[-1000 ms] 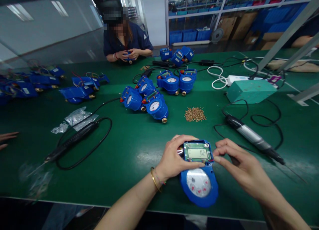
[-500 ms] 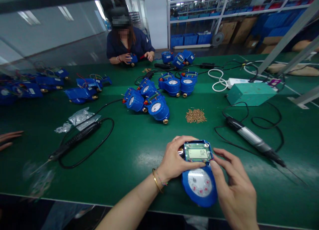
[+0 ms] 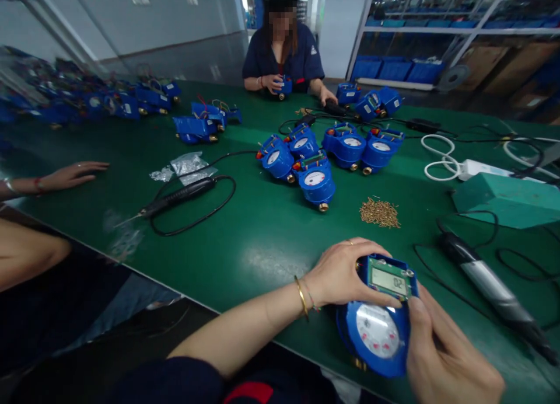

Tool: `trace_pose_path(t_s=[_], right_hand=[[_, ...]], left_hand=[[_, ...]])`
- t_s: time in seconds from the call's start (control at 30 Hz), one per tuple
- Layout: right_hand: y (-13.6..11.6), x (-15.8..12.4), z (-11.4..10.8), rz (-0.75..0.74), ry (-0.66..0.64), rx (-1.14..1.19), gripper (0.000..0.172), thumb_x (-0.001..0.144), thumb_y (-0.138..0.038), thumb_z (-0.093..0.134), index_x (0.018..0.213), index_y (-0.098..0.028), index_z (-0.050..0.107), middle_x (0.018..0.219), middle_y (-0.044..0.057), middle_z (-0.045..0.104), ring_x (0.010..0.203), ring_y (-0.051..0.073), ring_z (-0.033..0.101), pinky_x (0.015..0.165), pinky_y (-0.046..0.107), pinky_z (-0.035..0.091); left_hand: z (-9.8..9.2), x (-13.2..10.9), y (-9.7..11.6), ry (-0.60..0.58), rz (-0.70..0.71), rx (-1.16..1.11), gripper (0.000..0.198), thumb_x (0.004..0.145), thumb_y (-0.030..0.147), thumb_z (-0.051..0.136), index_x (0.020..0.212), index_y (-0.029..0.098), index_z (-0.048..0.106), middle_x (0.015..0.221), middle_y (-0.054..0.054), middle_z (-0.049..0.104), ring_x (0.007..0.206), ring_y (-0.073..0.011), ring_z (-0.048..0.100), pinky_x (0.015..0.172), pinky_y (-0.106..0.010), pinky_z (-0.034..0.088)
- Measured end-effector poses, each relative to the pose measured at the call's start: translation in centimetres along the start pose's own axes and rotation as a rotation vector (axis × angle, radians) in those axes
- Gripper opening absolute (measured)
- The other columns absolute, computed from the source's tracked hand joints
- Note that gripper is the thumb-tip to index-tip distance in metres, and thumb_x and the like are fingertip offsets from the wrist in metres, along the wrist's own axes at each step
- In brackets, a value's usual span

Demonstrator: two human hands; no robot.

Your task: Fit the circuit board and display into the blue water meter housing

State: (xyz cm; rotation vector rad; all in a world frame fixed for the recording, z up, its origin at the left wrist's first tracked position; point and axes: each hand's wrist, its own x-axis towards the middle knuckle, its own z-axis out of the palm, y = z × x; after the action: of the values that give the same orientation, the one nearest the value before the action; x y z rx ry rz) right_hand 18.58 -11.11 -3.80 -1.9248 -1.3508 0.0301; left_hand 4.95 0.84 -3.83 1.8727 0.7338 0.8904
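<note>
Pressure spread evenly between both hands would serve me best in this head view. The blue, round-bodied plastic meter (image 3: 385,317) is low and right of centre, at the near edge of the smooth green tabletop (image 3: 262,234), its face tipped up to me; I cannot tell whether its underside rests there. My left hand (image 3: 341,272) is clamped on its squared upper end, thumb lying just below the pale grey rectangular display (image 3: 388,280). My right hand (image 3: 437,345) is closed on the right side, thumb against the edge, fingertips hidden.

I'd let the left do the steadying and keep the right thumb on the plastic rim, off the flat green circuit board (image 3: 385,263), pressing squarely rather than sideways so nothing slips.

Against the frame half a second ago, my view has swung left: the tabletop's things sit further right, and more of the neighbour's bare arm (image 3: 30,249) shows. The meter leans more, and a small round brass fitting (image 3: 359,364) now peeks out below. My left grip is much the same. Opposite, the co-worker's free hand (image 3: 326,96) has moved to a black tool handle (image 3: 335,108).
</note>
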Motion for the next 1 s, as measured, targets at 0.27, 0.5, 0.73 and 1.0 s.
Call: trace_pose_path(t_s=[0.27,0.5,0.73,1.0], right_hand=[[0.0,0.3,-0.3,-0.024,-0.027,-0.106,0.038,0.104,-0.04,0.048,0.124,-0.014,0.07,0.117,0.009,0.071,0.107,0.035,0.068,0.083,0.044,0.06],[1.4,0.2,-1.1,-0.027,-0.106,-0.141,0.047,0.102,-0.051,0.048,0.122,-0.015,0.071,0.119,0.011,0.07,0.103,0.036,0.07,0.082,0.045,0.061],[3.4,3.5,-1.3,-0.13,-0.327,0.115,0.069,0.09,-0.065,0.057,0.139,-0.016,0.059,0.138,0.01,0.059,0.12,0.036,0.062,0.102,0.053,0.054],[3.6,6.6,-1.3,-0.31,-0.435,0.093,0.074,0.089,-0.072,0.056,0.124,-0.008,0.066,0.113,0.016,0.072,0.084,0.029,0.075,0.072,0.034,0.066]], left_hand=[[-1.0,0.3,-0.2,-0.121,0.009,0.064,0.056,0.064,0.045,0.088,0.114,0.029,0.067,0.125,-0.005,0.068,0.119,-0.0253,0.065,0.104,-0.038,0.051],[-2.3,0.8,-1.6,-0.284,-0.023,-0.079,0.056,0.073,0.045,0.081,0.125,0.031,0.065,0.124,-0.003,0.071,0.114,-0.024,0.067,0.101,-0.037,0.051],[-2.2,0.8,-1.5,-0.275,-0.02,-0.103,0.057,0.073,0.043,0.082,0.126,0.029,0.066,0.122,-0.003,0.073,0.112,-0.024,0.068,0.097,-0.035,0.052],[-3.2,0.5,-1.6,-0.366,-0.023,-0.128,0.079,0.071,0.042,0.085,0.141,0.027,0.053,0.137,-0.011,0.063,0.127,-0.0281,0.06,0.109,-0.041,0.047]])
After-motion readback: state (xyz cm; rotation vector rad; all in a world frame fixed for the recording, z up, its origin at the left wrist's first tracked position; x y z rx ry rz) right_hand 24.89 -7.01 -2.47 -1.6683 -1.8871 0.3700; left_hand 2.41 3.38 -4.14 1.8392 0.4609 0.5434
